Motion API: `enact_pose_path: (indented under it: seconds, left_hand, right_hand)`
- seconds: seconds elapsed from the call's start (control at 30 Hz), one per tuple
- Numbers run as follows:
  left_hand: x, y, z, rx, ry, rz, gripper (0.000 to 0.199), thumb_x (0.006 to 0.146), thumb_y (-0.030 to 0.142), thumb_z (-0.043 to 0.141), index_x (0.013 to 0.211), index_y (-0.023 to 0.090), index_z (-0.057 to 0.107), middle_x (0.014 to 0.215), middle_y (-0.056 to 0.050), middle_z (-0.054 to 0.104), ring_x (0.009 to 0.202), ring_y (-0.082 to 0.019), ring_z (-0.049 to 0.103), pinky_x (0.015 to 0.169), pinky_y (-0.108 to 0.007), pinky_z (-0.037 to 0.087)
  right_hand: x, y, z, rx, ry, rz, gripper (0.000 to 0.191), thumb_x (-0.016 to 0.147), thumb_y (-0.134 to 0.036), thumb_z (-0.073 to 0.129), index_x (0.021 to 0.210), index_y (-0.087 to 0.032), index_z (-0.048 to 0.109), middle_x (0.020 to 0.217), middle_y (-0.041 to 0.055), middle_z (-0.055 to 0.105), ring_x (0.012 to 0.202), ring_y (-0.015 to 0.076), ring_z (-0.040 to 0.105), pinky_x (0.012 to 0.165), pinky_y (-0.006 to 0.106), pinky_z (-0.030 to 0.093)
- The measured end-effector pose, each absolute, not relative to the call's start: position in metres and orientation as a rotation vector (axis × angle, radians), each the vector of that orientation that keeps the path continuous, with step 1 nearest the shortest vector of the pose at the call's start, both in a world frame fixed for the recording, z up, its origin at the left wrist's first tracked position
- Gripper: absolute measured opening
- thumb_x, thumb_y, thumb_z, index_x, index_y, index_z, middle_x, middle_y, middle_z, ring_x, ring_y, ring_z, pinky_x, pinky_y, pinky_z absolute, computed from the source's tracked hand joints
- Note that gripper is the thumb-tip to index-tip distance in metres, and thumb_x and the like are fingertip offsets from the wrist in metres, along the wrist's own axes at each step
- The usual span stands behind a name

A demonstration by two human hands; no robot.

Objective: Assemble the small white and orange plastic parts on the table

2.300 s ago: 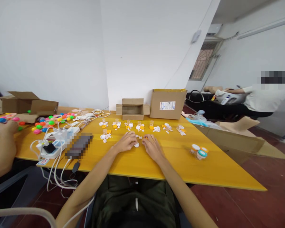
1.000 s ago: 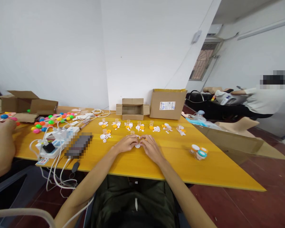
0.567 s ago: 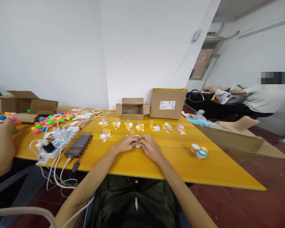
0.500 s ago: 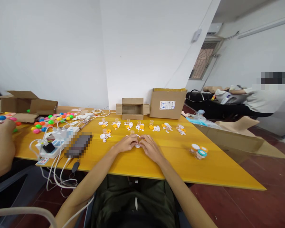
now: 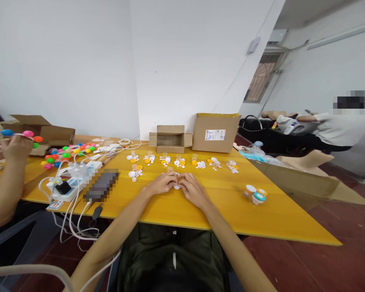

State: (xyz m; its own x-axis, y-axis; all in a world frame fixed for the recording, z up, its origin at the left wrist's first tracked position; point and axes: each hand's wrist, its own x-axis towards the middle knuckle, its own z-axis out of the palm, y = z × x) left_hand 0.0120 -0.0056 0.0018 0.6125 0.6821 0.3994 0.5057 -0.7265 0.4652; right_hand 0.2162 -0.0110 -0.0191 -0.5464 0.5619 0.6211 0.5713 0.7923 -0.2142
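My left hand [image 5: 164, 183] and my right hand [image 5: 192, 187] meet low over the table. The fingers of both are pinched around a small white disc [image 5: 177, 187], which shows only in part below the fingertips. Whatever else lies between the fingers is hidden. Just behind them are groups of parts with clear cups, white toothed discs and orange rings, such as an orange ring [image 5: 182, 163] and a clear cup [image 5: 178, 157]. To the left lies another white disc [image 5: 132, 174] with smaller white pieces beside it.
Three lidded jars [image 5: 258, 197] stand to the right. Behind the parts are an open small carton [image 5: 170, 140] and a larger cardboard box [image 5: 215, 134]. A power strip [image 5: 69, 188], cables and a phone [image 5: 101, 185] lie left. A co-worker's hand [image 5: 16, 148] holds joined coloured balls.
My hands stay almost in place around the white disc. At the far left, the co-worker's hand has risen and moved right with the coloured balls.
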Motion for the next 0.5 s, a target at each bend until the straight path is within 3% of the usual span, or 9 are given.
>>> enact_pose_path:
  seconds: [0.5]
  left_hand:
    - [0.0117, -0.0039, -0.0001, 2.523, 0.950, 0.811, 0.020, 0.096, 0.020, 0.049, 0.088, 0.021, 0.067, 0.098, -0.005, 0.065, 0.094, -0.019, 0.061, 0.089, -0.031, 0.048]
  right_hand:
    - [0.2158, -0.0094, -0.0202, -0.835, -2.260, -0.001, 0.020, 0.093, -0.011, 0.052, 0.085, -0.025, 0.063, 0.107, 0.0069, 0.065, 0.099, 0.0234, 0.060, 0.085, 0.037, 0.050]
